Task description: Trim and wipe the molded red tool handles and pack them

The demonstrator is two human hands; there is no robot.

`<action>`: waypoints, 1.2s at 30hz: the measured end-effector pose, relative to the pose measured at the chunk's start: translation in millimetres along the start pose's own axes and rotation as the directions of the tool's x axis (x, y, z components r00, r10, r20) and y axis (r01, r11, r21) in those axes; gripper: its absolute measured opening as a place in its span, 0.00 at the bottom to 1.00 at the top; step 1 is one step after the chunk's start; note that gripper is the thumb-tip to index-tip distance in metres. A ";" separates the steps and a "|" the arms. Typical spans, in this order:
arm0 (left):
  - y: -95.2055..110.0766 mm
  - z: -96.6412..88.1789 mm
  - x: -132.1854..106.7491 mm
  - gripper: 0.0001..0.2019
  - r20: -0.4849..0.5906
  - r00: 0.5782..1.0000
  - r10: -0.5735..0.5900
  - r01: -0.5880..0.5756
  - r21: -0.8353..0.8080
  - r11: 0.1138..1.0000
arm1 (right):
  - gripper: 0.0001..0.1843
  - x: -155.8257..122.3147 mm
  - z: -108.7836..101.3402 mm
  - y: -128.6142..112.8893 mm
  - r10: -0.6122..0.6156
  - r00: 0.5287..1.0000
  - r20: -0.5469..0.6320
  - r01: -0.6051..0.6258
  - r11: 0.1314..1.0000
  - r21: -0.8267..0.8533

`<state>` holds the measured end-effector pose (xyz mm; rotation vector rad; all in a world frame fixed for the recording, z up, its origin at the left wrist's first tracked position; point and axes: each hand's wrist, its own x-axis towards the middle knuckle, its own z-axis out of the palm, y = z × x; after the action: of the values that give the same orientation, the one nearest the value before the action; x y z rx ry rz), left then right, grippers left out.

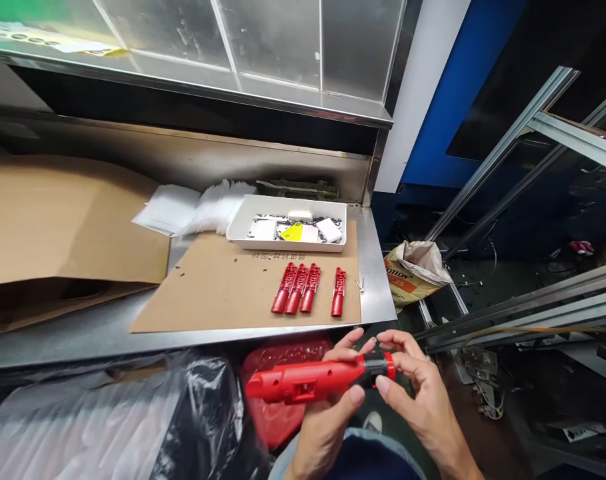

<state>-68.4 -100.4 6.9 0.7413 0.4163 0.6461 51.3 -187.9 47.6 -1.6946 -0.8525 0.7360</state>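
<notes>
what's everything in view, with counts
table: 1, silver, centre
cardboard sheet: 1, brown, on table
red pieces: 4, red, on cardboard sheet
tray: 1, white, back of table
packets: several, white, left of tray
box: 1, brown, far left
plastic: some, black, lower left
glossy red item: 1, red, below table
sack: 1, tan, right of table
bars: several, silver, far right
red housing: 1, red/black, lower centre
left hand: 1, bare, holding red housing
right hand: 1, bare, at its right end

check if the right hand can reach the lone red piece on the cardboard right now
Probably yes: the lone red piece lies near the front edge of the cardboard, close to the right hand, with nothing covering it, though that hand's fingers are at the black end of the red device.
</notes>
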 end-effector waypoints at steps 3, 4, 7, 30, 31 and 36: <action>-0.3 -3.4 -2.9 0.12 0.029 0.999 0.031 -0.032 0.027 0.999 | 0.11 0.4 3.8 -7.3 0.011 0.999 0.031 -0.013 0.998 0.060; -0.3 -4.4 -3.6 0.11 0.032 0.999 0.037 -0.038 0.041 0.998 | 0.11 0.1 3.9 -8.2 0.014 0.999 0.031 -0.016 0.997 0.076; -0.6 -6.7 -5.5 0.11 0.043 0.998 0.036 -0.040 0.079 0.996 | 0.12 -0.8 3.1 -6.8 0.015 0.999 0.040 -0.019 0.994 0.110; -10.9 -20.8 -11.6 0.12 0.071 0.997 0.003 -0.024 0.286 0.958 | 0.19 -5.9 3.9 2.9 0.117 0.980 0.163 -0.169 0.918 0.358; -11.1 -21.0 -12.2 0.13 0.065 0.998 0.001 -0.020 0.290 0.957 | 0.18 -5.9 4.0 3.8 0.111 0.980 0.167 -0.165 0.920 0.356; -12.8 -21.4 -16.9 0.11 0.036 0.999 0.012 -0.022 0.277 0.961 | 0.17 -5.7 5.0 4.2 0.067 0.980 0.189 -0.129 0.932 0.339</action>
<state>-87.8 -108.5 -14.7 1.0226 0.4753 0.5965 44.8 -190.8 42.7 -1.3739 -0.7084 1.0524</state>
